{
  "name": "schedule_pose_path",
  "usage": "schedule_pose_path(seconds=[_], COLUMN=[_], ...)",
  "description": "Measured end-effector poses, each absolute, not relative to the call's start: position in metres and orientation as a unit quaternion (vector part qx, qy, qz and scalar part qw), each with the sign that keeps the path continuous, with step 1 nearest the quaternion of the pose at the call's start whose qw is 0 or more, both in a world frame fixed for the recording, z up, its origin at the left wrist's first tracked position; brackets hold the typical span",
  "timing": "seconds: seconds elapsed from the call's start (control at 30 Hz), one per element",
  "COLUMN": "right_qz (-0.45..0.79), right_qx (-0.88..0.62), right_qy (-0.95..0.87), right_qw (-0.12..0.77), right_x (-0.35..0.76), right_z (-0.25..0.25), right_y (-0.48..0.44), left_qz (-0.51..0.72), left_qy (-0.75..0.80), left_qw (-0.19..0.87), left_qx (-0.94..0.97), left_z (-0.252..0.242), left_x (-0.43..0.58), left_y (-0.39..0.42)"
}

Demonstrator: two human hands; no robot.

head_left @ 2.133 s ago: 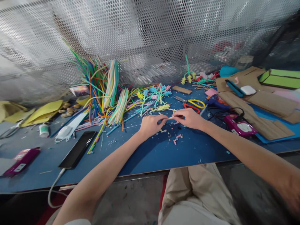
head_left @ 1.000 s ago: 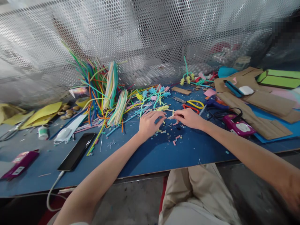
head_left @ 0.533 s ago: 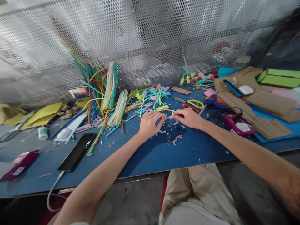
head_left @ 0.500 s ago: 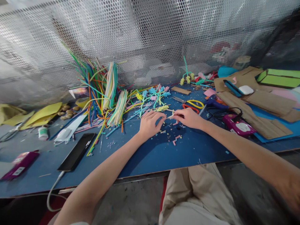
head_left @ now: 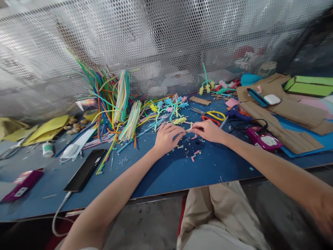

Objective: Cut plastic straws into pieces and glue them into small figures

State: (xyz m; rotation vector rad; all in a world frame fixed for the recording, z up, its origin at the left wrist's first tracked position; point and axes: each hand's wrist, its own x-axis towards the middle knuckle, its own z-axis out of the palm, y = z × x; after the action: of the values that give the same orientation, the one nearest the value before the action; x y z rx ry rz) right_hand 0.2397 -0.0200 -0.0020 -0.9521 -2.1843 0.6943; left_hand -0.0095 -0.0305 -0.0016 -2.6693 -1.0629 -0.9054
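Pale strip (head_left: 188,130), seemingly, partly behind fingers (head_left: 178,131)

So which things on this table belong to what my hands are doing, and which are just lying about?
Belongs, as far as I can judge:
pale strip, pinched between left hand and right hand
pipe cleaners
fuzzy flowers
scissors, beside the right hand

Probably just lying about:
phone, on its cable
small bottle
white case
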Motion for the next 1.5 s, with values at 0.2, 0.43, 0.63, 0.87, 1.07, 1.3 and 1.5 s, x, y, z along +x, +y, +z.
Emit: schedule_pose_path(seconds=[0.2,0.43,0.63,0.87,1.07,1.3,1.5], right_qz=[0.271,0.288,0.292,0.288,0.293,0.296,0.307], right_qx=[-0.363,-0.360,-0.366,-0.365,-0.365,-0.369,-0.373], right_qy=[-0.832,-0.829,-0.830,-0.833,-0.829,-0.827,-0.821], right_qw=[0.320,0.316,0.304,0.299,0.305,0.304,0.305], right_x=[0.2399,0.2405,0.2408,0.2403,0.2396,0.2402,0.2419], right_z=[-0.0033,-0.0018,-0.0045,-0.0035,-0.0027,-0.0038,-0.0048], right_y=[-0.0198,-0.0209,-0.0201,-0.0197,-0.0211,-0.0205,-0.0208], left_qz=[-0.314,-0.326,-0.324,-0.313,-0.322,-0.320,-0.351], left_qy=[-0.360,-0.365,-0.367,-0.359,-0.368,-0.372,-0.330], left_qw=[0.054,0.071,0.073,0.070,0.064,0.075,0.129], left_qx=[-0.877,-0.869,-0.869,-0.877,-0.870,-0.868,-0.867], left_z=[-0.0009,-0.0020,-0.0050,-0.0006,-0.0024,-0.0053,-0.0087], left_x=[-0.0091,-0.0085,-0.0089,-0.0093,-0.0095,-0.0090,-0.0096], left_y=[-0.0313,-0.0298,-0.0283,-0.0314,-0.0284,-0.0265,-0.0243])
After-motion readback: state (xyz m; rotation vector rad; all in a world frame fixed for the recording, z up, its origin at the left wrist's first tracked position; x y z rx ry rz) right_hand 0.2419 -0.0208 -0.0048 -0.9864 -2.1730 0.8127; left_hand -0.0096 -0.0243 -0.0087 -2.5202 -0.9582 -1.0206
